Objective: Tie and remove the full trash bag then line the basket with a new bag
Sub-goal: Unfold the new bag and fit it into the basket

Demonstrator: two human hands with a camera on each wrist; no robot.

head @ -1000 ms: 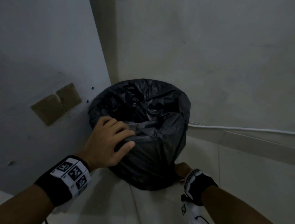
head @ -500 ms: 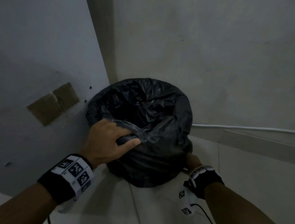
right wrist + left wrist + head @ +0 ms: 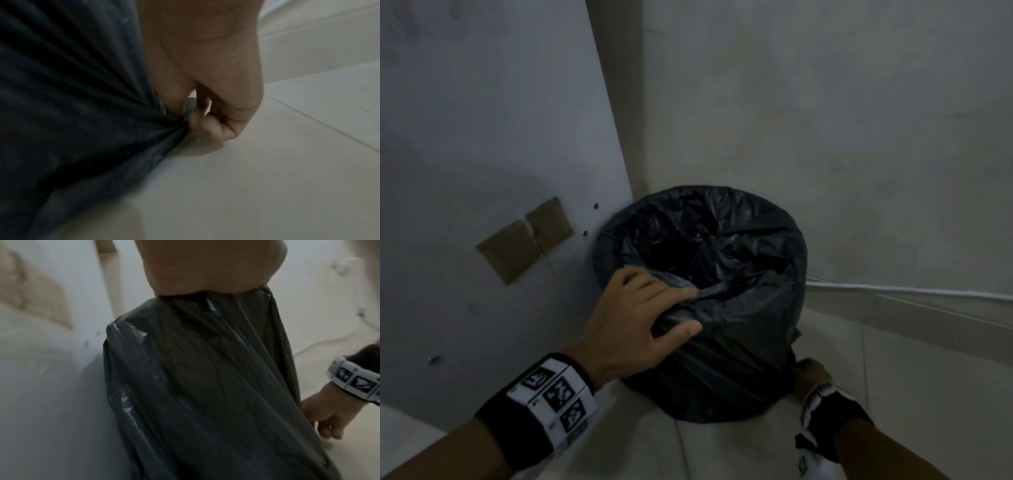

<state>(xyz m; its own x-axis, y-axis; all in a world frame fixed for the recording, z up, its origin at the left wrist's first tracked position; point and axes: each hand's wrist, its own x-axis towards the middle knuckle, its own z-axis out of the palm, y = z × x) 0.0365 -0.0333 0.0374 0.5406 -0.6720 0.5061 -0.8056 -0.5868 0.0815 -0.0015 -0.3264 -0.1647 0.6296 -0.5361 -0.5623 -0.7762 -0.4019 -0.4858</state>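
Observation:
A black trash bag (image 3: 739, 342) is draped over a round basket in the room's corner, its mouth open at the top. The basket itself is hidden under the plastic. My left hand (image 3: 650, 315) grips a bunched fold of the bag at the near rim, fingers over the top and thumb on the outside. Low on the right side, my right hand (image 3: 810, 371) pinches the bag's hem (image 3: 185, 112) just above the floor, and the plastic fans out in tight pleats from that pinch. The left wrist view shows the bag's side (image 3: 205, 386) and my right hand (image 3: 329, 423) beside it.
The basket stands against a grey panel (image 3: 500, 137) on the left and a wall (image 3: 825, 120) behind. A white cable (image 3: 911, 291) runs along the skirting at the right. Two brown tape patches (image 3: 524, 240) sit on the panel. Pale floor tiles (image 3: 287, 162) lie in front.
My left hand went from resting on the bag's rim to gripping a fold of it. My right hand rose a little along the bag's lower right side.

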